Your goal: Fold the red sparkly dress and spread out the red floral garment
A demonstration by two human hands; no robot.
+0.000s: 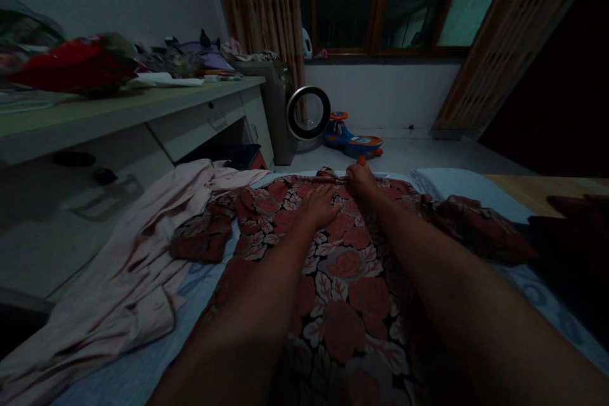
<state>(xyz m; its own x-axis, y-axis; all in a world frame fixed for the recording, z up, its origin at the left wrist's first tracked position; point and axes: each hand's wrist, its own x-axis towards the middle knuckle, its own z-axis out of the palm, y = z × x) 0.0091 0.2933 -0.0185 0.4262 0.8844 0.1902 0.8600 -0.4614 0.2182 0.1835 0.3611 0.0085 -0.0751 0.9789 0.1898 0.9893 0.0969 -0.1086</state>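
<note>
A dark garment with large red roses and pale leaves (pixel 346 263), a dress or long shirt, lies spread out in front of me. Its sleeves reach out to the left and right. My left hand (pixel 320 205) rests flat on the cloth just below the neckline, fingers stretched out. Close beside it, my right hand (pixel 362 181) is closed on the garment's neck edge, with the fingertips partly hidden. A pale pink garment (pixel 128 273) lies rumpled along the left, beside the floral sleeve.
Light blue bedding (pixel 457 185) lies under the clothes. A long desk (pixel 190 96) with clutter runs along the left. Beyond stand a washing machine with its round door (pixel 308 113) swung open and a blue-orange ride-on toy (pixel 354 139). Dark cloth lies at the right.
</note>
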